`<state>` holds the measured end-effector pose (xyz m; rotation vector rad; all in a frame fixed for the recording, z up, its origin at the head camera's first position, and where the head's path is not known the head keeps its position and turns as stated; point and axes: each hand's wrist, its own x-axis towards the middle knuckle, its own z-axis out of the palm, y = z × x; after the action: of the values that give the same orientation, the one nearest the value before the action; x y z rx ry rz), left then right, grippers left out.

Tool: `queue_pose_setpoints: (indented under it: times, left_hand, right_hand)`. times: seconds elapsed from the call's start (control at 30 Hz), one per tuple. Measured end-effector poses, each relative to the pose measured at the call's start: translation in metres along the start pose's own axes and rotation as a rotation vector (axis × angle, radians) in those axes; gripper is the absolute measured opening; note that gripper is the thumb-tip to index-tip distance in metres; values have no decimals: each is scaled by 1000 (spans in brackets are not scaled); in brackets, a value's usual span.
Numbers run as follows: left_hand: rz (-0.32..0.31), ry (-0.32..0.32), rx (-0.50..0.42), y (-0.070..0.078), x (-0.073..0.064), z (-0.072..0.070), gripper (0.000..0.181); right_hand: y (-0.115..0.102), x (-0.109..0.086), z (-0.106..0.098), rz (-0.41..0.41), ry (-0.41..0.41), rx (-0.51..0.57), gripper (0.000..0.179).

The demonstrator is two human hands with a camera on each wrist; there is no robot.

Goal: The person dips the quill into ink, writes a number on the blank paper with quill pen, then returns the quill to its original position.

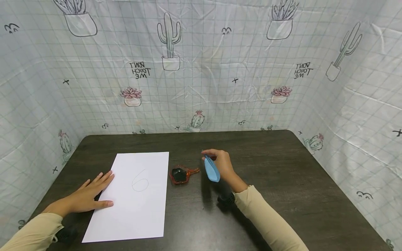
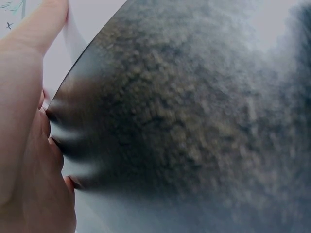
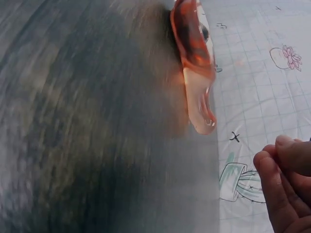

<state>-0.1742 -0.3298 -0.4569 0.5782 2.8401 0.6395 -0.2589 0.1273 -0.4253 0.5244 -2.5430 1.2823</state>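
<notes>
My left hand (image 1: 84,197) lies with fingers spread along the left edge of a white sheet of paper (image 1: 147,216). Thin lines on the sheet form a figure like a 6 (image 1: 140,184). In the left wrist view that hand's fingers (image 2: 48,160) reach over the paper's edge. My right hand (image 1: 222,164) is raised over the table and pinches a light blue, feather-shaped thing (image 1: 211,170) by its narrow end; its exact kind is unclear. The right wrist view shows the fingertips together, the blue thing hidden. Left of that hand sits a glossy orange-brown dish (image 1: 191,171) with a handle, holding something black (image 1: 179,174).
The dark wooden table (image 1: 267,167) ends at a white grid-patterned cloth (image 1: 213,90), printed with cacti, behind and at both sides. Dark bands (image 1: 226,199) sit at the wrists.
</notes>
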Motion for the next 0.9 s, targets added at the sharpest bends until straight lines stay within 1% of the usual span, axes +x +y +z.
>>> queue_pose_setpoints:
  times: [0.17, 0.23, 0.33, 0.37, 0.43, 0.57, 0.63, 0.77, 0.9]
  left_hand:
    - [-9, -4, -9, 1, 0, 0, 96]
    - [-11, -5, -11, 1, 0, 0, 97]
    - [-6, -5, -14, 1, 0, -1, 96]
    - [-3, -5, -14, 1, 0, -1, 96]
    - [1, -6, -17, 0, 0, -2, 96]
    - [2, -11, -18, 1, 0, -3, 96]
    - [0, -13, -16, 1, 0, -3, 96]
    - [-2, -16, -12, 0, 1, -2, 96]
    - [-4, -16, -10, -2, 1, -1, 96]
  right_hand:
    - [10, 2, 2, 43, 10, 105, 24]
    - [13, 3, 2, 48, -3, 126, 25]
    - [18, 4, 3, 51, -30, 187, 27]
    - [20, 4, 3, 54, -37, 229, 28]
    - [23, 5, 4, 62, -52, 352, 29]
    - [28, 7, 5, 93, -53, 666, 30]
    - [30, 8, 6, 117, -40, 795, 34]
    - [29, 10, 8, 180, 8, 950, 38]
    - [28, 12, 8, 220, 30, 1030, 34]
